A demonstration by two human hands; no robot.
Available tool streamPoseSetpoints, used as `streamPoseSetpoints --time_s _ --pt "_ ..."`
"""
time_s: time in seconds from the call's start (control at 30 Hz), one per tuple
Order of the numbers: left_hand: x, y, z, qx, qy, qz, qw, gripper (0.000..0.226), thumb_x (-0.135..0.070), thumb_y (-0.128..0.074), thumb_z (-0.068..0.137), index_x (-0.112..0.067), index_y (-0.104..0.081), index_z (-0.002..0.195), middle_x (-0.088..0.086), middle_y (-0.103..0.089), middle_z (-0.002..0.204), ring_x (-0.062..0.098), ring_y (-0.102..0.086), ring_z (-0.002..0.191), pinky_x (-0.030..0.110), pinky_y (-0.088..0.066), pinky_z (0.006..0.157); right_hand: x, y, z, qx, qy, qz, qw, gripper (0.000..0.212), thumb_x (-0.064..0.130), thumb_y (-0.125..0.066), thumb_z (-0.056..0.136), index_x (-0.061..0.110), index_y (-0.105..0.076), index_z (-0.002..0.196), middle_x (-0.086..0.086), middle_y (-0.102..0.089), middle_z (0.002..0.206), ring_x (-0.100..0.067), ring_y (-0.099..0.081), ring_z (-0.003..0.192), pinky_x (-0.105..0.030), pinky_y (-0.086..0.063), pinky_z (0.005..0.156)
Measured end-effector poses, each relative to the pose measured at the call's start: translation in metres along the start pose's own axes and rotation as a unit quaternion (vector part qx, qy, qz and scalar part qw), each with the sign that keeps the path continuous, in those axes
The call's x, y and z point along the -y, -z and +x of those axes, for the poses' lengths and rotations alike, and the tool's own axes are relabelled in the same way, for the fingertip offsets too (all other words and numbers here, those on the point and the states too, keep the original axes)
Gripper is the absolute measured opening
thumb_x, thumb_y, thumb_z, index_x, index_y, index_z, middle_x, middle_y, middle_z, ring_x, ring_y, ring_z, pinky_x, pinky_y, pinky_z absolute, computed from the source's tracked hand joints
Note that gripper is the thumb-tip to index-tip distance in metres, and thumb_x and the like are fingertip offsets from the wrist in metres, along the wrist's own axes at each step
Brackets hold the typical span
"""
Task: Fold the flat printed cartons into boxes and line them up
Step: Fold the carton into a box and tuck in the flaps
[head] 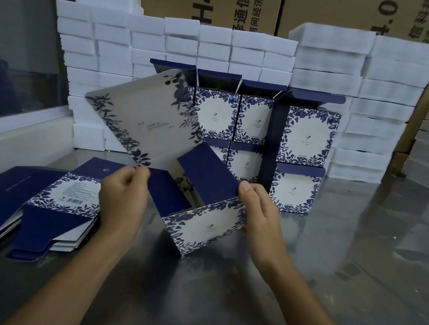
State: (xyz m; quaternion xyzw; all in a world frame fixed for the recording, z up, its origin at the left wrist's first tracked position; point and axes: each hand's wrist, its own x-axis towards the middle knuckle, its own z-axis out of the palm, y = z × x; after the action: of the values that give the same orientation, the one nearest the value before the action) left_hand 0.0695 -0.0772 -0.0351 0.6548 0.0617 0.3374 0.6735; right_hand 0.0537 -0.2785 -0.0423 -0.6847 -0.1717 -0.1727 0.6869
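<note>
Blue-and-white floral print is covering the half-formed carton you are holding above the counter, tilted, with its lower corner close to the metal surface. Your left hand is pinching the near edge of the carton's large pale panel, fingers curled around it, while that panel is rising up and to the left. Your right hand is gripping the carton's right corner, thumb on top by a dark blue flap and the other fingers curled behind the printed wall. The inside is showing dark blue flaps standing partly open. Behind the carton, finished boxes are standing in two tiers, the upper ones resting on the lower ones, their dark blue lids lifted open at the top. To your left, a stack of flat cartons is lying on the counter, fanned slightly, with a barcode panel facing up. White foam blocks are piling up in rows behind the boxes and off to the right, and brown shipping cartons with printed lettering are standing behind them. The counter is reflecting the boxes dimly.
</note>
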Motion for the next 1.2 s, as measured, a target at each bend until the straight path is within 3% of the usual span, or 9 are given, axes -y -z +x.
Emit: streamPoseSetpoints --time_s 0.17,0.27,0.37,0.5,0.63,0.73,0.9,1.07,1.2 --pt "0.005 -0.005 -0.003 0.032 0.021 -0.017 0.999 0.019 -0.031 -0.054 0.096 -0.013 -0.06 0.09 -0.001 -0.061 0.083 0.018 -0.055 0.08 0.035 -0.043 0.074 -0.011 0.006 0.001 0.004 -0.014 -0.034 0.999 0.072 0.075 -0.045 0.082 0.007 -0.06 0.099 -0.015 -0.063 0.101 -0.017 -0.059 0.087 -0.036 -0.048 0.082" --pt "0.01 -0.005 -0.003 0.044 0.048 -0.036 0.997 0.036 -0.039 -0.05 0.099 -0.006 -0.062 0.096 0.01 -0.064 0.088 0.021 -0.057 0.083 0.037 -0.045 0.076 -0.026 0.008 0.001 0.034 -0.008 -0.064 0.997 0.023 0.043 -0.063 0.096 0.023 -0.062 0.105 0.01 -0.068 0.1 -0.003 -0.061 0.095 -0.022 -0.048 0.086" --pt "0.012 -0.006 -0.004 0.048 0.057 -0.048 0.996 0.05 -0.045 -0.044 0.101 0.004 -0.056 0.1 0.017 -0.059 0.088 0.026 -0.053 0.081 0.04 -0.046 0.075 -0.036 0.007 0.003 -0.015 -0.004 -0.081 0.997 0.025 0.027 -0.07 0.093 0.03 -0.053 0.111 0.006 -0.062 0.113 0.0 -0.061 0.103 -0.018 -0.049 0.09" --pt "0.018 -0.009 -0.004 0.074 0.065 -0.039 0.994 0.043 -0.035 -0.041 0.104 0.006 -0.056 0.099 0.011 -0.056 0.085 0.024 -0.049 0.076 0.039 -0.041 0.071 -0.034 0.01 0.008 -0.106 -0.019 -0.102 0.989 0.016 0.027 -0.069 0.093 0.021 -0.056 0.089 0.008 -0.063 0.084 0.002 -0.057 0.07 -0.014 -0.045 0.068" --pt "0.019 -0.008 -0.005 0.109 0.069 -0.021 0.991 0.009 -0.026 -0.062 0.096 -0.019 -0.065 0.1 0.005 -0.071 0.088 0.018 -0.067 0.073 0.032 -0.054 0.064 -0.032 0.018 0.01 -0.104 -0.04 -0.138 0.984 0.027 0.028 -0.063 0.097 0.016 -0.06 0.073 0.008 -0.062 0.059 0.0 -0.052 0.056 -0.024 -0.044 0.058" --pt "0.023 -0.007 -0.005 0.14 0.086 0.001 0.986 0.019 -0.039 -0.068 0.089 -0.03 -0.064 0.106 0.001 -0.07 0.106 0.023 -0.068 0.099 0.042 -0.056 0.081 -0.029 0.016 0.009 -0.082 -0.06 -0.116 0.988 0.035 0.031 -0.056 0.101 0.002 -0.064 0.084 -0.018 -0.068 0.081 -0.016 -0.058 0.073 -0.038 -0.049 0.07" --pt "0.02 -0.002 -0.005 0.176 0.109 -0.032 0.978 0.092 -0.082 -0.074 0.048 -0.034 -0.057 0.125 -0.009 -0.064 0.121 0.015 -0.062 0.113 0.046 -0.048 0.101 -0.021 0.015 0.008 -0.026 -0.155 0.011 0.988 0.062 0.068 -0.037 0.092 0.021 -0.076 0.102 -0.001 -0.078 0.096 -0.017 -0.07 0.086 -0.034 -0.05 0.081" --pt "0.02 -0.001 -0.007 0.226 0.079 -0.024 0.971 0.076 -0.069 -0.078 0.044 -0.045 -0.052 0.112 -0.031 -0.069 0.096 -0.004 -0.067 0.091 0.021 -0.051 0.074 -0.017 0.007 0.002 0.016 -0.147 0.032 0.989 0.063 0.071 -0.055 0.083 0.032 -0.056 0.133 -0.002 -0.07 0.124 -0.009 -0.068 0.106 -0.024 -0.049 0.081" --pt "0.019 -0.004 -0.015 0.211 0.058 0.009 0.976 0.078 -0.067 -0.082 0.047 -0.036 -0.056 0.114 -0.012 -0.072 0.101 0.004 -0.069 0.09 0.022 -0.057 0.067 -0.018 0.008 -0.004 0.033 -0.112 0.07 0.991 0.101 0.07 -0.067 0.068 0.037 -0.028 0.156 0.017 -0.047 0.151 0.005 -0.051 0.129 -0.016 -0.047 0.096"
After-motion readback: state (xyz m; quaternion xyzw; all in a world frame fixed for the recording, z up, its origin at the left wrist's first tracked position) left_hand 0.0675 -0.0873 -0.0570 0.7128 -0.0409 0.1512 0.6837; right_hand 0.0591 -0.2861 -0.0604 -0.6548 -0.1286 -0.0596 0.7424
